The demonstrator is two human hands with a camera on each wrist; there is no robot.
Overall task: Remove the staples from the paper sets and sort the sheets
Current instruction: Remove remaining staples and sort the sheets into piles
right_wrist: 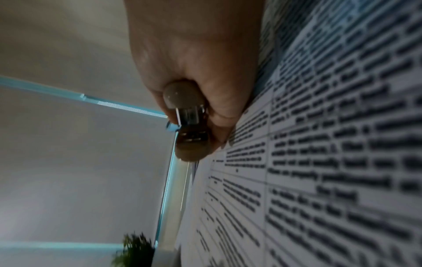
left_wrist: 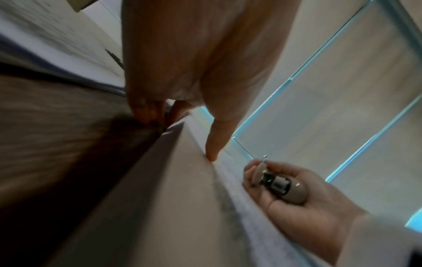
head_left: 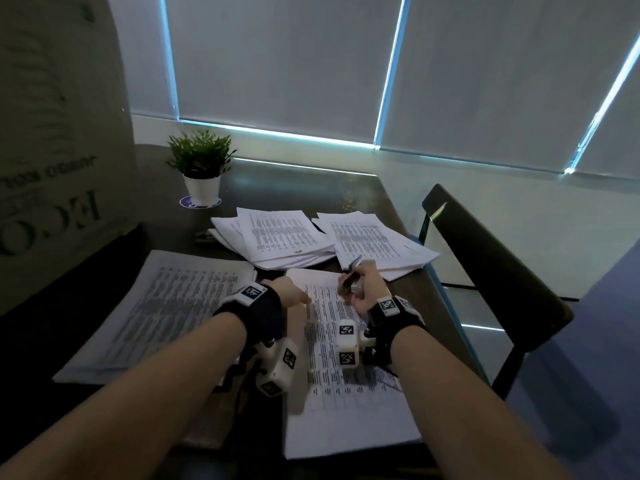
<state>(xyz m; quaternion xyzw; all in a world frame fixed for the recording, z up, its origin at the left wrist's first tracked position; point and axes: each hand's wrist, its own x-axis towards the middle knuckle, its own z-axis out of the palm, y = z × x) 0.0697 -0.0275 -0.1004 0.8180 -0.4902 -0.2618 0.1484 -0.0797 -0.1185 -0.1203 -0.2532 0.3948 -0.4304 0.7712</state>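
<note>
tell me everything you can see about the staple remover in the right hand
The staple remover is a small jaw-type tool with rounded beige plastic grips and shiny dark metal parts between them. The right hand holds it, fingers and thumb curled round the grips, above the far end of the printed paper set in front of the person. It is lifted off the page, not touching the paper. A thin metal tip sticks out past the fingers. Whether a staple is caught in it cannot be told.
</note>
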